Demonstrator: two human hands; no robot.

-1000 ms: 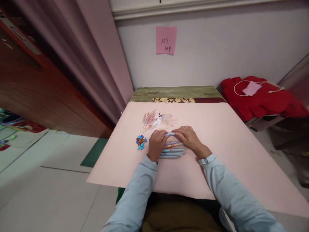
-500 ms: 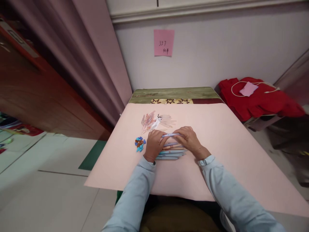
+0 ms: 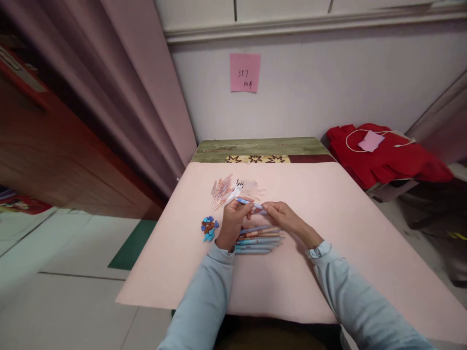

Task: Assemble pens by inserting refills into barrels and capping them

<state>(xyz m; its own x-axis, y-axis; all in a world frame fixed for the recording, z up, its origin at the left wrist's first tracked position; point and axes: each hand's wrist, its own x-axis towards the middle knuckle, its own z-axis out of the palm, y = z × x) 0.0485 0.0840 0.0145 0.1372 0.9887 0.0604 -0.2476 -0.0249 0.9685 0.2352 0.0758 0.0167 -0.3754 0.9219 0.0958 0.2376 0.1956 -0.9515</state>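
A light blue pen [image 3: 257,206] is held between my two hands above the table, tilted down to the right. My left hand [image 3: 235,217] is closed around its left part, with thumb and fingers pinching the barrel. The pen's right end is pinched by my right hand [image 3: 284,216]. Below them, a row of blue and peach pens [image 3: 255,241] lies side by side on the pink sheet. To the left of my left hand sits a small heap of blue, turquoise and brown pieces [image 3: 209,228].
Beyond my hands lie a pile of patterned pen barrels [image 3: 222,191], slim clear sticks [image 3: 251,187] and black tips [image 3: 240,183]. Pink sheeting [image 3: 175,272] covers the table. Red cloth with a white cord [image 3: 394,160] lies at the right, a pink curtain [image 3: 146,73] at the left.
The pen has gone from nearly level to sloping down rightward. My grip on it has shifted, with more of its left part showing. The camera view has tipped slightly upward.
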